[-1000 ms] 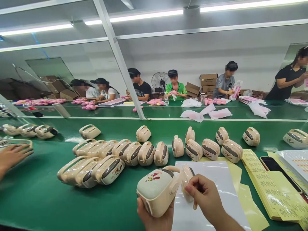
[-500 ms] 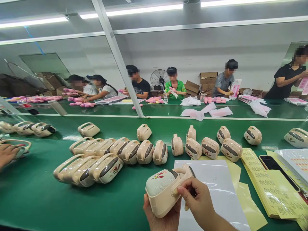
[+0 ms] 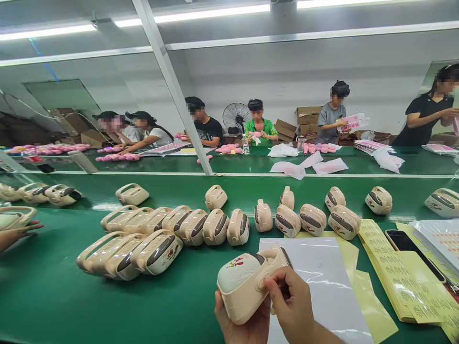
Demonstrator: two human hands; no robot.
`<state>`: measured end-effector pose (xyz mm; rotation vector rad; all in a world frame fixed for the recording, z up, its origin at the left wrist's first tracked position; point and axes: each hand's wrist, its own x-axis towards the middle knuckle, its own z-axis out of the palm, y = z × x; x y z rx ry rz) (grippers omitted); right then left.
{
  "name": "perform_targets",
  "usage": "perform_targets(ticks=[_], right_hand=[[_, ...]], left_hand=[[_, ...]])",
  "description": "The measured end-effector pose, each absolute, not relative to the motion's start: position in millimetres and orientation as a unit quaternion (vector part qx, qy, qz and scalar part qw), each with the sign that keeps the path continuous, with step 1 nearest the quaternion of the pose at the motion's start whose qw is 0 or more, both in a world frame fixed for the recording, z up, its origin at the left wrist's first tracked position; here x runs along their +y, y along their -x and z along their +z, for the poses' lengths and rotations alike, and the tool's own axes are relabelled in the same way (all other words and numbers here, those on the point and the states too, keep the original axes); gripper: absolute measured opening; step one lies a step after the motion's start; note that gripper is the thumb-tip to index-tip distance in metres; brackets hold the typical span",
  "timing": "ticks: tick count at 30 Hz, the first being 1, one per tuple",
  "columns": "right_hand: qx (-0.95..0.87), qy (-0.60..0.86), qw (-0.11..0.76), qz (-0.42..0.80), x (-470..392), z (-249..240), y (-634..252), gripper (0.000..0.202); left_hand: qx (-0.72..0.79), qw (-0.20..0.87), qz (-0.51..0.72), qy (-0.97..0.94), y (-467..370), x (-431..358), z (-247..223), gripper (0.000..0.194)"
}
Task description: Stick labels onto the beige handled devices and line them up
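A cream speaker (image 3: 238, 286) with a handle and a red floral print on its pale mesh front is held tilted above the green table. My left hand (image 3: 245, 322) wraps round it from below. At the round cap on the speaker's side, my right hand (image 3: 290, 298) has thumb and forefinger pressed together; whatever is between them is too small to make out. Under the hands lies a white glossy sheet (image 3: 322, 282). Further back, several similar speakers (image 3: 158, 252) stand in rows.
Yellow label sheets (image 3: 398, 279) and a dark phone (image 3: 414, 255) lie at the right. At the left edge, another person's hand (image 3: 17, 235) is beside a speaker. A slanted metal post (image 3: 172, 81) rises beyond the rows. Several people work at the far bench.
The other person's hand at the left now has its fingers extended below the speaker there. My hands and the held speaker have barely moved.
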<state>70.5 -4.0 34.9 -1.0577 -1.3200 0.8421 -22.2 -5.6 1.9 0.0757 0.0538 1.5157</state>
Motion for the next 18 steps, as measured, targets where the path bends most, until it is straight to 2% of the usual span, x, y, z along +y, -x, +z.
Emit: perform_targets(ticks=[5, 11, 18], right_hand=[[-0.645, 0.475, 0.485, 0.351, 1.5, 44.2, -81.5, 0.024], [-0.568, 0.468, 0.427, 0.525, 8.5, 55.4, -91.9, 0.037], [-0.597, 0.527, 0.39, 0.462, 13.6, 62.2, -94.1, 0.036]], left_hand=[[-0.022, 0.731, 0.678, -0.073, 23.4, -3.1, 2.3, 0.025], [-0.045, 0.713, 0.69, -0.118, 19.0, -3.0, 1.2, 0.035], [-0.025, 0.742, 0.664, -0.086, 23.0, -3.2, 2.0, 0.032]])
